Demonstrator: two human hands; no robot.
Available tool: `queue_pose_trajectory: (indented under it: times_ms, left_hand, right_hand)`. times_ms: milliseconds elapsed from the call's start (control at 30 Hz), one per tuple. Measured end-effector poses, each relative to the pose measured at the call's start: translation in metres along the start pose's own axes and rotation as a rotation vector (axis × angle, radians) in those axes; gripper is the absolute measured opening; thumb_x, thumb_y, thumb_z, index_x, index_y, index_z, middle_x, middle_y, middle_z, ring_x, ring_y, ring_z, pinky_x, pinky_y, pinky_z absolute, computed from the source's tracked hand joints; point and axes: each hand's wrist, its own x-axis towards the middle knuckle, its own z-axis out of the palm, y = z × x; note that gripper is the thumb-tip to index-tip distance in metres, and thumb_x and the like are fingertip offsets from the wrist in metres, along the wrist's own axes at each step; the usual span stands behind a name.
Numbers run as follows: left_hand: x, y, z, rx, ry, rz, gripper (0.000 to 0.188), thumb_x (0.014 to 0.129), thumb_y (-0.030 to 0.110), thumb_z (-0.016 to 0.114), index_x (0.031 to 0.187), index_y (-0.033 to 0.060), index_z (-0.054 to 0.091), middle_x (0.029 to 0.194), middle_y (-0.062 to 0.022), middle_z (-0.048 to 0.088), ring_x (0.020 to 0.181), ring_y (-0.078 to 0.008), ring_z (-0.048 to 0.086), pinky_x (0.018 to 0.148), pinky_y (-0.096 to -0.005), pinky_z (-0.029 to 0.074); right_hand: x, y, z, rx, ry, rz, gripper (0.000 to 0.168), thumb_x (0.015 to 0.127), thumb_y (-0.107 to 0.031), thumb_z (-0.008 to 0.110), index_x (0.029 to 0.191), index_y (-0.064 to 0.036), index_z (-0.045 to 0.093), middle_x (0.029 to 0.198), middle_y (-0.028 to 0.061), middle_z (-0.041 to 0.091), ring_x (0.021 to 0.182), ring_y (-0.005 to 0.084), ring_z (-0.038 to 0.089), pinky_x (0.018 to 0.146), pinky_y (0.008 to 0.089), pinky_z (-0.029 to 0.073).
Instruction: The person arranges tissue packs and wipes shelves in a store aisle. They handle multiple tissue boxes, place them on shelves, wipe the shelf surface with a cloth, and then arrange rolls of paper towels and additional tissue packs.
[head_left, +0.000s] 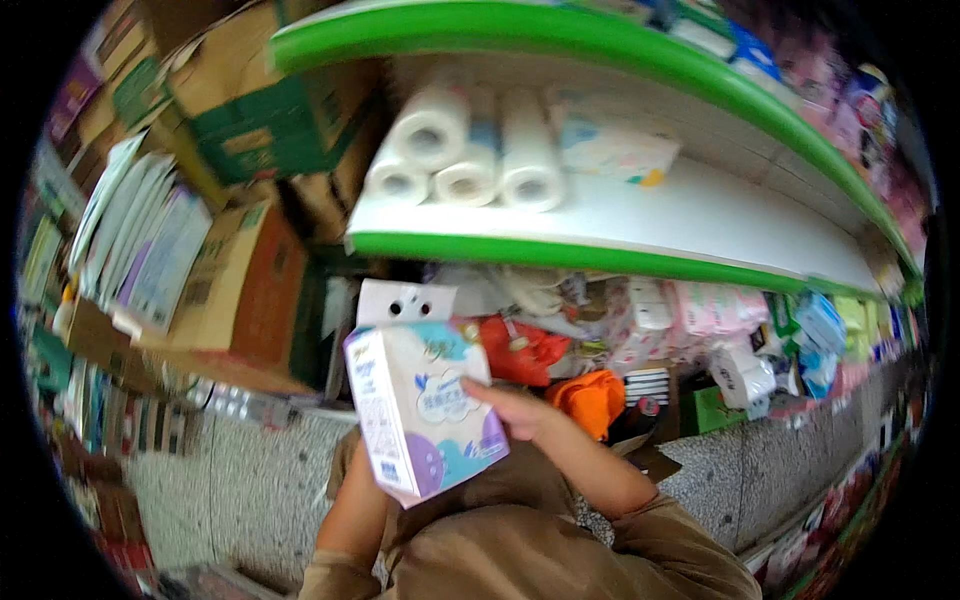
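A white, teal and purple packet of paper tissues (442, 405) with a hang tab that has two holes stands before my chest. My right hand (514, 409) grips its right side, thumb on the front face. Behind the packet my left hand is hidden; only that forearm shows, reaching up to it, so its fingers cannot be made out. Beyond, on a white shelf (637, 232) with a green edge, several rolls in clear wrap (427, 135) are stacked at the left end. A soft tissue pack (619, 150) lies beside them.
Cardboard boxes (270, 292) and a row of upright packets (142, 232) stand at the left. Under the shelf lie a red bag (521, 349), an orange bag (592, 401), pink tissue packs (716, 307) and a green box (709, 412). Speckled floor (247, 480) surrounds me.
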Motion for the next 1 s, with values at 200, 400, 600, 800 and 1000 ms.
queue_pose_trajectory:
  times_ms: [200,400,600,800,1000]
  left_hand:
    - [-0.02,-0.01,0.005,0.109,0.013,0.03,0.031,0.097,0.016,0.054,0.124,0.0006,0.054,0.109,-0.0124,0.066,0.089,-0.0228,0.069,0.073,-0.0352,0.058]
    - [-0.01,-0.043,0.025,0.347,-0.046,0.06,0.031,0.097,0.016,0.054,0.124,0.0002,0.054,0.109,-0.0123,0.066,0.088,-0.0226,0.069,0.072,-0.0351,0.058]
    - [-0.016,-0.041,0.056,0.577,0.176,0.215,0.031,0.102,0.021,0.05,0.123,-0.0014,0.054,0.107,-0.0079,0.065,0.093,-0.016,0.062,0.086,-0.0304,0.05]
    - [-0.032,-0.039,0.047,0.558,0.354,0.141,0.036,0.101,0.022,0.053,0.128,-0.0014,0.05,0.114,-0.0105,0.063,0.098,-0.0211,0.063,0.086,-0.036,0.052]
    - [-0.033,-0.04,0.03,0.504,0.374,0.144,0.04,0.101,0.023,0.053,0.132,-0.0017,0.047,0.118,-0.013,0.061,0.102,-0.0246,0.063,0.089,-0.0376,0.052]
  right_hand:
    - [0.001,0.043,-0.037,0.301,-0.074,-0.047,0.064,0.098,-0.053,0.047,0.143,-0.008,0.044,0.141,0.0107,0.052,0.126,0.0254,0.053,0.108,0.0414,0.04]
    - [-0.04,0.065,-0.05,0.395,0.039,-0.189,0.063,0.098,-0.053,0.046,0.143,-0.008,0.045,0.142,0.0096,0.051,0.129,0.0241,0.05,0.108,0.0396,0.04]
    - [-0.127,0.057,-0.138,0.382,0.253,-0.812,0.074,0.085,-0.05,0.068,0.142,-0.011,0.043,0.137,0.0128,0.054,0.122,0.0312,0.054,0.103,0.0518,0.044]
    - [-0.311,-0.11,-0.111,0.062,0.813,-1.064,0.051,0.096,-0.032,0.058,0.134,0.0,0.049,0.124,0.0146,0.063,0.106,0.0236,0.065,0.09,0.0389,0.055]
    - [-0.36,-0.239,-0.147,0.037,0.758,-1.136,0.052,0.094,-0.041,0.062,0.128,-0.003,0.055,0.12,0.0127,0.066,0.101,0.0217,0.066,0.085,0.0365,0.056]
